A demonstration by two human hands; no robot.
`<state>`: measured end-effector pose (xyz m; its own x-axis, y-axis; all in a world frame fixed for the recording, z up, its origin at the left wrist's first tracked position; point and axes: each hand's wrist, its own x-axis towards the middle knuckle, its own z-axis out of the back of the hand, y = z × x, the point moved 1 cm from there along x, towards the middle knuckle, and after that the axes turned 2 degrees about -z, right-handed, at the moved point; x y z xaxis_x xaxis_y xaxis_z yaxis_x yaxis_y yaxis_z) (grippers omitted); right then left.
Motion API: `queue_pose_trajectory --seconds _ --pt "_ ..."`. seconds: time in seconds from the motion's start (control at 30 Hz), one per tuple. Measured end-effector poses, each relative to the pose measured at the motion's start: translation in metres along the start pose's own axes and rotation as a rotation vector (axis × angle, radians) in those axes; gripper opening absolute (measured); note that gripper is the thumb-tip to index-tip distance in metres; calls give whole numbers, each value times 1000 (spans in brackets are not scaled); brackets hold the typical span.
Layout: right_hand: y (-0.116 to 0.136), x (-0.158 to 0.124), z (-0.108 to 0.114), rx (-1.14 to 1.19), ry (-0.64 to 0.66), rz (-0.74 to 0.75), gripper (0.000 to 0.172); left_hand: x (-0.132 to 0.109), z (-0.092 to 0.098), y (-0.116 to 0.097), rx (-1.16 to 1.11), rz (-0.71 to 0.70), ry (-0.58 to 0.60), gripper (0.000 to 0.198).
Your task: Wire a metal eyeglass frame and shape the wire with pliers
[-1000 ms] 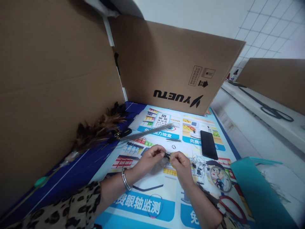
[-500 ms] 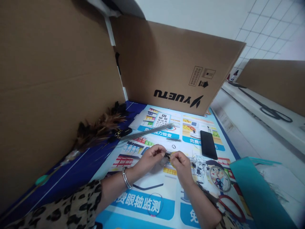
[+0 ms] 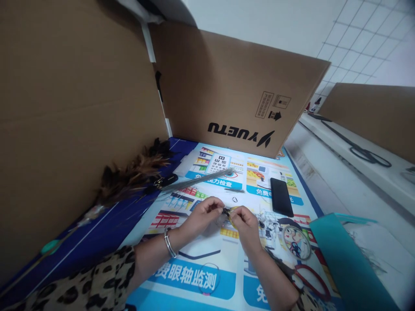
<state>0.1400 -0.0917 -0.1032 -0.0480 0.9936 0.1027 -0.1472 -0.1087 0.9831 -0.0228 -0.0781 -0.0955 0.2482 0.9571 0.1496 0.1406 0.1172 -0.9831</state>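
Head view: your left hand (image 3: 205, 214) and right hand (image 3: 247, 222) pinch a dark piece (image 3: 226, 211); toward the table's (image 3: 181, 299) right edge lies a rectangular phone (image 3: 282, 197).

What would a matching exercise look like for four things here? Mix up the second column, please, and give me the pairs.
Things:
1. Phone
2. Bracelet
3. Feathers
4. Small dark piece

Places and looks:
A. Brown and black, beside the cardboard on the left
B. Held between the left hand and right hand
C. Black, lying flat on the printed table cover
D. Silver, worn on the left wrist

Pairs: 1-C, 2-D, 3-A, 4-B
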Motion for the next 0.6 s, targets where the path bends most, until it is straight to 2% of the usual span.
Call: queue_pose_trajectory --seconds 0.4,0.6 --pt "5 3 6 48 38 -19 14 0 0 -7 105 -1 -68 15" --pt "4 5 4 57 55 -39 16 -1 2 -4 57 104 -76 18"
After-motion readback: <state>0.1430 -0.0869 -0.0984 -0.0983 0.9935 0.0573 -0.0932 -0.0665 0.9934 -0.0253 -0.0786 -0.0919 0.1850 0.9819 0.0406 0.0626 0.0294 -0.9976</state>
